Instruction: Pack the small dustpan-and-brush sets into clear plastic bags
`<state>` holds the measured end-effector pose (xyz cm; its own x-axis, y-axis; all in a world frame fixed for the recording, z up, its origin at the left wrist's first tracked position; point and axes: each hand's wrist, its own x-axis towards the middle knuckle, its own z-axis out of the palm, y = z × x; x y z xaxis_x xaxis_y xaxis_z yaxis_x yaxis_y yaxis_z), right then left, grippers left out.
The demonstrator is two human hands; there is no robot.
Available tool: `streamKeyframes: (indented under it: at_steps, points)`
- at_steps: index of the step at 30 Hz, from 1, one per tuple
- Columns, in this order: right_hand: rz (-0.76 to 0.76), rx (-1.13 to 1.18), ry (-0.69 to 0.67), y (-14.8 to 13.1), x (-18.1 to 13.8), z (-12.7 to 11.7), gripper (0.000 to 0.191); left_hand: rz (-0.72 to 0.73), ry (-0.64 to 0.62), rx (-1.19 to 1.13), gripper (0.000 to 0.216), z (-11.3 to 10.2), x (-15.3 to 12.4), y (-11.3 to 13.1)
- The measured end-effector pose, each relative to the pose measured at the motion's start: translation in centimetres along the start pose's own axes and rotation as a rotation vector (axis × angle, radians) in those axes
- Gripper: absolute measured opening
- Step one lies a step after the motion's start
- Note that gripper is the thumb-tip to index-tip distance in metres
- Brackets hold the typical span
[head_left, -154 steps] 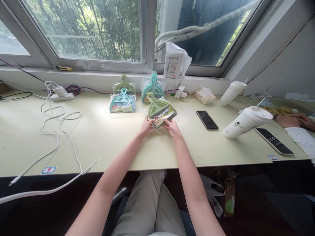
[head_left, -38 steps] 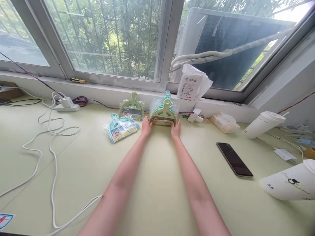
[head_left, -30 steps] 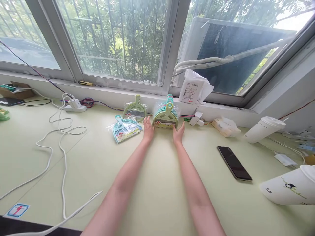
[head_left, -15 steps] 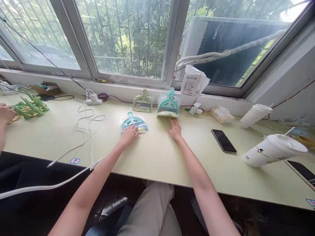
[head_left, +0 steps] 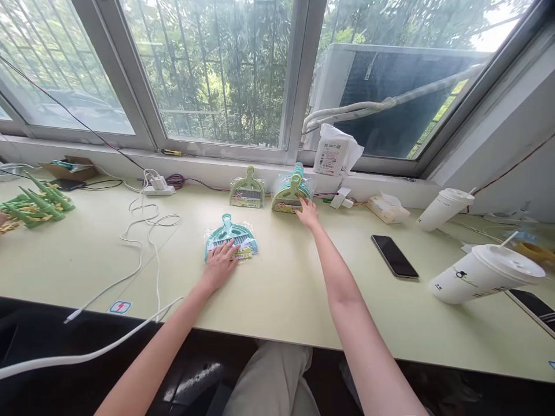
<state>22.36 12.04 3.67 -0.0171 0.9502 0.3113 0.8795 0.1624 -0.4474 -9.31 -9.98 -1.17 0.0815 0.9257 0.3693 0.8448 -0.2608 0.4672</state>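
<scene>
Grey-framed windows [head_left: 299, 86] with greenery beyond them stand behind a pale, yellowish-green table [head_left: 269, 306]. At the far left lies a cluster of green spiky pieces [head_left: 43, 199], too overlapped to count, with one open cardboard box [head_left: 82, 167] behind it. Next come loops of white cable [head_left: 141, 254] and one yellow-handled tool [head_left: 171, 152] on the sill.

One teal dustpan set [head_left: 226, 231], wrapped in clear film, lies on the table directly under the left hand [head_left: 221, 263]. That hand is palm down, its fingers loosely spread over the set's lower edge and not wrapped around it. Farther back, one green dustpan set [head_left: 246, 193] stands upright between the two hands, touched by neither.

To its right is one upright stack of dustpan sets [head_left: 295, 188], a green one in front and teal ones behind; they overlap too much to count. The right hand [head_left: 309, 212], fingers extended and fairly open, rests its fingertips against the lower right of the front set.

Farther right are one white package [head_left: 332, 156] on the sill, one tissue pack [head_left: 387, 207], two phones [head_left: 394, 256] and two white lidded cups [head_left: 481, 274].
</scene>
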Motion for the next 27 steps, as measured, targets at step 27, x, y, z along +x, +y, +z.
streamKeyframes:
  at_steps: [27]
  points:
    - [-0.066, 0.23, 0.311, 1.4, -4.0, 1.8, 0.03, 0.043, -0.122, 0.29, 0.049, -0.7, 0.0, 0.5]
